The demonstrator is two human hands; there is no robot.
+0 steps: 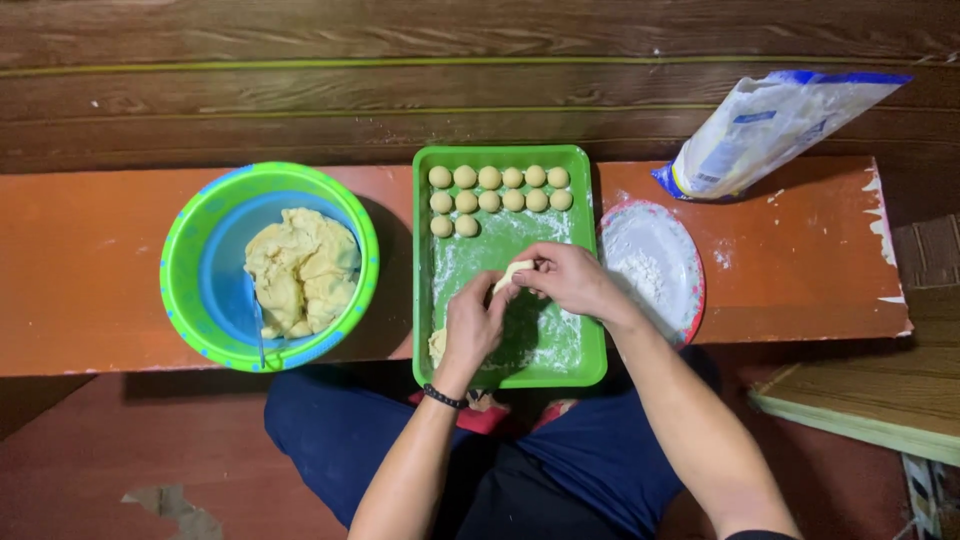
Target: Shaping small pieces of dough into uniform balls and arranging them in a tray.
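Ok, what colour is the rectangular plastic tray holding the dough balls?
Bright green, flour-dusted rectangular plastic tray, seen in the head view.

Orange bench (90,270) (flour-dusted at right end): green-and-blue bowl (190,250) at left; green tray (590,365) at centre; floured plate (655,255) just beside tray; flour bag (770,125) at far right, lying tilted.

Bowl (190,290) with dough (302,270) left of tray (590,365); plate (690,270) right; bag (770,125) behind plate.

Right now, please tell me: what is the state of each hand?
Left hand: closed, pinching the piece of dough over the green tray.
Right hand: closed, pinching the same piece of dough from the other side.
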